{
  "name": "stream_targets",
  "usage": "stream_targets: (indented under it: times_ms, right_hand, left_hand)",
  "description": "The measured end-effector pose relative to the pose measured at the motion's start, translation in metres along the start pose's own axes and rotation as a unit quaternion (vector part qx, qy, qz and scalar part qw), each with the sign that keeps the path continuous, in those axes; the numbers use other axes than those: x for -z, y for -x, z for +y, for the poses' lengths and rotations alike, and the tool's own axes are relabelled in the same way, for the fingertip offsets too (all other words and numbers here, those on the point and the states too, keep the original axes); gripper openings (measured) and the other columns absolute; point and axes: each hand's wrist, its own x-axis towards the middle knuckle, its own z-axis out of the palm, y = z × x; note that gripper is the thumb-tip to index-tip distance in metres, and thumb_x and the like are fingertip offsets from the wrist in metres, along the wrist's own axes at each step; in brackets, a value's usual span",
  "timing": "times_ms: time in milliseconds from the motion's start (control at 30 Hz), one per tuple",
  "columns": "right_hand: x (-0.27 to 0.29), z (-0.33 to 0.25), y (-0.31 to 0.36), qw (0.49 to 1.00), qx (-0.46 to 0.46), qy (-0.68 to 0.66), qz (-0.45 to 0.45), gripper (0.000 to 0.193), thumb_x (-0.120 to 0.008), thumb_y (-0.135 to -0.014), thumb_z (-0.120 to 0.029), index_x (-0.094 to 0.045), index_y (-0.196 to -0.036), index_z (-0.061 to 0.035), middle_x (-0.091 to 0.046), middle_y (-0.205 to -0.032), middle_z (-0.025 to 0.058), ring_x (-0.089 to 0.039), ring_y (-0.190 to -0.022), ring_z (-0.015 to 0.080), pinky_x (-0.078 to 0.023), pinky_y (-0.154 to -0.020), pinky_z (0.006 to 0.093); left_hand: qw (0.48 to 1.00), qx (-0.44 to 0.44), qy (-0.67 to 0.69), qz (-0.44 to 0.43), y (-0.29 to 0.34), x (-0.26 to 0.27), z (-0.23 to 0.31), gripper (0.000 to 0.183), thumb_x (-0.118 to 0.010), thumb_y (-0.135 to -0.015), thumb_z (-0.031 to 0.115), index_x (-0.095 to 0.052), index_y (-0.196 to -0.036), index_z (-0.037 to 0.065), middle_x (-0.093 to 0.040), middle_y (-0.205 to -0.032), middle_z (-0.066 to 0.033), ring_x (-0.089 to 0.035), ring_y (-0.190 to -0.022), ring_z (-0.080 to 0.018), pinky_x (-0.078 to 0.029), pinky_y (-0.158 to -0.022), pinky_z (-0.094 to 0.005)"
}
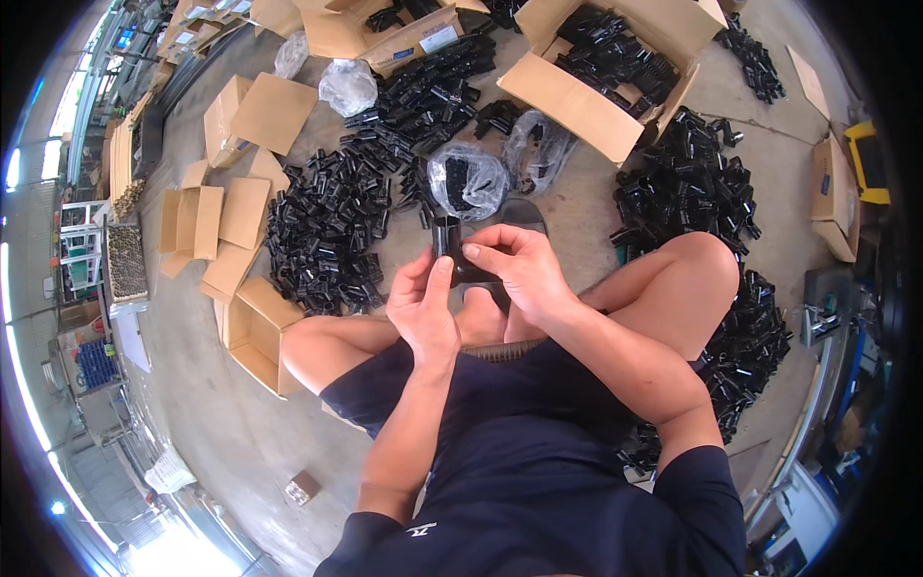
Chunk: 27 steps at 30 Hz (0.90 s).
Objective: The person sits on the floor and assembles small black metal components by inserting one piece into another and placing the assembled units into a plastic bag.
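My left hand (425,306) is closed around a glossy black tube fitting (446,235), its open end pointing away from me. The thumb lies along the tube's near side. Close against the fitting's right side, my right hand (527,274) pinches with thumb and forefinger. Whatever is between those fingertips is too small or hidden to make out. Just beyond the hands lies a clear plastic bag (468,181) with black pieces in it. A large heap of black fittings (327,231) spreads on the floor to the left, and another pile (685,188) lies to the right.
An open cardboard box (577,108) full of black parts stands at the far right, with another box (385,48) at the far middle. Empty cartons (258,332) sit to the left. Crumpled plastic bags (348,87) lie beyond the left heap. My bent knees (700,274) flank the hands.
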Motion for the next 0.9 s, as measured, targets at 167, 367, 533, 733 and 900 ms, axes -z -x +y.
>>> stream_targets:
  times_ms: [167, 367, 533, 733, 900]
  right_hand:
    - [0.001, 0.005, -0.001, 1.0, -0.027, 0.008, 0.0, 0.016, -0.074, -0.091, -0.01, -0.073, -0.1, 0.0028, -0.073, -0.091, 0.0049, -0.064, -0.082, 0.009, -0.052, -0.075, 0.0258]
    - [0.004, 0.001, -0.003, 0.999, -0.047, 0.013, 0.002, 0.018, -0.075, -0.09, -0.012, -0.073, -0.101, 0.0021, -0.073, -0.089, 0.004, -0.063, -0.08, 0.0087, -0.05, -0.071, 0.0254]
    - [0.002, -0.003, 0.0, 0.998, -0.039, 0.047, 0.016, 0.015, -0.07, -0.094, -0.008, -0.07, -0.101, 0.005, -0.071, -0.091, 0.0049, -0.064, -0.082, 0.0088, -0.052, -0.074, 0.0243]
    - [-0.002, -0.003, 0.007, 0.981, 0.048, 0.184, 0.034, 0.014, -0.069, -0.095, -0.011, -0.069, -0.098, 0.003, -0.069, -0.086, 0.0037, -0.061, -0.078, 0.0075, -0.051, -0.069, 0.027]
    - [0.001, -0.008, 0.008, 0.934, 0.203, 0.294, -0.003, 0.012, -0.068, -0.089, -0.005, -0.068, -0.097, 0.0049, -0.067, -0.094, 0.0091, -0.066, -0.079, 0.0164, -0.052, -0.068, 0.0317]
  left_hand:
    - [1.0, 0.013, -0.011, 0.002, 0.0, 0.009, -0.004, 0.018, -0.067, -0.093, -0.003, -0.066, -0.111, -0.003, -0.072, -0.105, -0.0117, -0.069, -0.091, -0.015, -0.056, -0.084, -0.0265]
    - [1.0, 0.014, -0.022, 0.001, 0.002, 0.007, -0.008, 0.016, -0.066, -0.093, -0.003, -0.066, -0.11, -0.003, -0.071, -0.105, -0.0121, -0.069, -0.091, -0.0155, -0.057, -0.083, -0.0284]
    - [1.0, 0.007, -0.024, 0.003, 0.0, 0.001, -0.007, 0.017, -0.066, -0.094, -0.003, -0.066, -0.11, -0.003, -0.072, -0.101, -0.0101, -0.067, -0.087, -0.0123, -0.055, -0.079, -0.0239]
    - [0.999, 0.003, -0.032, -0.001, 0.001, 0.001, -0.008, 0.017, -0.067, -0.093, -0.004, -0.067, -0.11, -0.002, -0.071, -0.099, -0.0071, -0.065, -0.083, -0.0087, -0.052, -0.075, -0.0216]
    - [1.0, 0.0, -0.027, -0.006, -0.002, 0.002, -0.004, 0.016, -0.068, -0.093, -0.002, -0.067, -0.11, -0.002, -0.072, -0.102, -0.0081, -0.065, -0.085, -0.0094, -0.053, -0.077, -0.0231]
